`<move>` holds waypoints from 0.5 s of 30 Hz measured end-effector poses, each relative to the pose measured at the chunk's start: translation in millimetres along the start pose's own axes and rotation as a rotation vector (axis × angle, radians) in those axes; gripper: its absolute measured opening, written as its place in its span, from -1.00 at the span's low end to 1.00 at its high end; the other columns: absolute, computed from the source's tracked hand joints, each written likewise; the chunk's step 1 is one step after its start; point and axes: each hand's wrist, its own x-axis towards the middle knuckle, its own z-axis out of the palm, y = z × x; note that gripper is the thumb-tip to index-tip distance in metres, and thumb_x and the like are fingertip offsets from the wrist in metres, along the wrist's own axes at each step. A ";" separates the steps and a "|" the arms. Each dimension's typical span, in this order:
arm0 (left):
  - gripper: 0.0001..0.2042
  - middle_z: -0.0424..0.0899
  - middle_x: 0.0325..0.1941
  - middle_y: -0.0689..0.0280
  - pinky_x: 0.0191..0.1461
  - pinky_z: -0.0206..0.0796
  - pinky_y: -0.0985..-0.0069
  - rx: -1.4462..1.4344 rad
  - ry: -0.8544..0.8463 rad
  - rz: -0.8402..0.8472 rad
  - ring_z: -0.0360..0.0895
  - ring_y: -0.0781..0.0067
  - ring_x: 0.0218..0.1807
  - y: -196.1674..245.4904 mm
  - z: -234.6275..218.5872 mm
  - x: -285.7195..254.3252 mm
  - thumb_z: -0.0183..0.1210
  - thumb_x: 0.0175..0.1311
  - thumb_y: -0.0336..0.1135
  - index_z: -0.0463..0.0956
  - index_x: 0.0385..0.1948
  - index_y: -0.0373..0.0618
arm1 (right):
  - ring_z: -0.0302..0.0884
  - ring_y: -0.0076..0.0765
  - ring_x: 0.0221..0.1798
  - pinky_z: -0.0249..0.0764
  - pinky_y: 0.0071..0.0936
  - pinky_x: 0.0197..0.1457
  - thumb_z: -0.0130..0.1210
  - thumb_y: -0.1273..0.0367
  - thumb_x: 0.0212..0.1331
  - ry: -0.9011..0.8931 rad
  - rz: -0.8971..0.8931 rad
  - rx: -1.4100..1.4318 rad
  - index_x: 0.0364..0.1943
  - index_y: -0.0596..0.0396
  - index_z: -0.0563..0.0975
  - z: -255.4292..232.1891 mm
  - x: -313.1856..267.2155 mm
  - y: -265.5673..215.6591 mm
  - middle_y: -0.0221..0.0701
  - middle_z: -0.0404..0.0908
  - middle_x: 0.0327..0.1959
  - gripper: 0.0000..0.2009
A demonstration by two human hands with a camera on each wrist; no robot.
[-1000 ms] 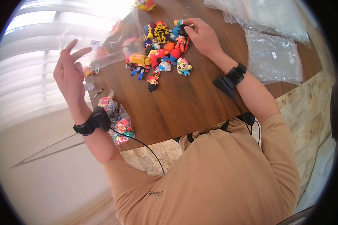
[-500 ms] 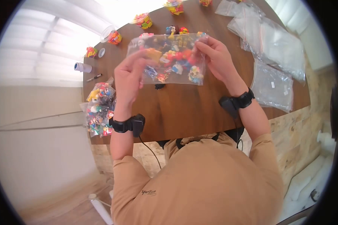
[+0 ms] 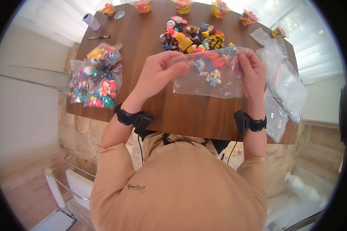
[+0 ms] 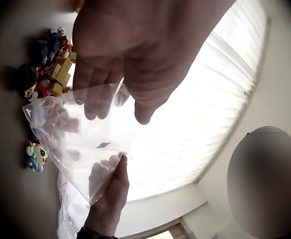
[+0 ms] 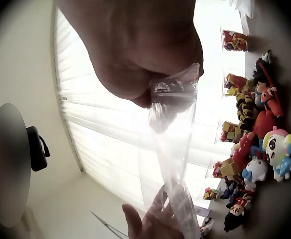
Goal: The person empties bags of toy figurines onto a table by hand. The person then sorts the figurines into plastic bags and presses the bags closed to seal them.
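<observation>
A clear plastic bag (image 3: 203, 74) with a small white label hangs flat over the near part of a toy figure pile (image 3: 184, 40). My right hand (image 3: 253, 71) pinches the bag's right top corner between thumb and fingers. At the opposite end, my left hand (image 3: 158, 73) has its fingers fairly straight and its thumb apart, right at the bag's edge. The left wrist view shows the left fingers (image 4: 98, 94) overlapping the thin film. Through the plastic shows a white figure with multicoloured hair (image 5: 280, 149), lying on the table.
Filled bags of toys (image 3: 98, 77) lie at the left, near a black marker (image 3: 99, 37) and a white roll (image 3: 91, 21). Several tubs of colourful pieces (image 3: 219, 8) line the far edge. More clear bags (image 3: 287, 86) lie at the right.
My right hand has left the figure pile and now grips the bag. Both hands have brought the bag nearer and lower, in front of the pile. The head view has turned.
</observation>
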 end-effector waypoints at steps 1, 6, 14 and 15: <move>-0.78 0.71 -0.31 0.37 -0.15 0.44 0.62 0.091 -0.023 -0.034 0.56 0.70 -0.29 -1.5 -5.9 0.5 0.26 0.33 -0.34 0.62 -0.11 -0.28 | 0.41 -0.75 -0.39 0.32 -0.75 -0.30 0.09 0.44 0.39 0.023 -0.014 -0.019 -0.10 0.23 0.59 1.6 -0.8 -0.9 -0.56 0.58 -0.38 -0.85; -0.80 0.72 -0.31 0.32 -0.16 0.47 0.61 -0.018 -0.047 -0.054 0.61 0.64 -0.29 -8.4 -19.3 -7.1 0.19 0.40 -0.32 0.65 -0.22 -0.31 | 0.40 -0.79 -0.37 0.30 -0.81 -0.31 0.11 0.43 0.38 0.072 -0.024 -0.109 -0.08 0.23 0.59 -2.2 -2.6 -0.6 -0.58 0.58 -0.37 -0.84; -0.78 0.74 -0.27 0.25 -0.14 0.52 0.57 -0.083 -0.098 -0.189 0.68 0.53 -0.26 -8.3 -30.2 -20.4 0.17 0.41 -0.30 0.65 -0.18 -0.31 | 0.42 -0.84 -0.35 0.28 -0.87 -0.32 0.13 0.43 0.37 0.020 0.007 -0.238 -0.08 0.19 0.60 -0.4 -8.9 -10.6 -0.61 0.58 -0.37 -0.85; -0.78 0.74 -0.27 0.25 -0.14 0.52 0.57 -0.088 -0.098 -0.192 0.68 0.53 -0.26 -9.1 -31.4 -21.5 0.17 0.41 -0.30 0.65 -0.18 -0.31 | 0.42 -0.84 -0.35 0.28 -0.87 -0.32 0.13 0.43 0.37 0.021 0.011 -0.242 -0.08 0.19 0.60 -0.8 -10.6 -14.0 -0.61 0.58 -0.37 -0.85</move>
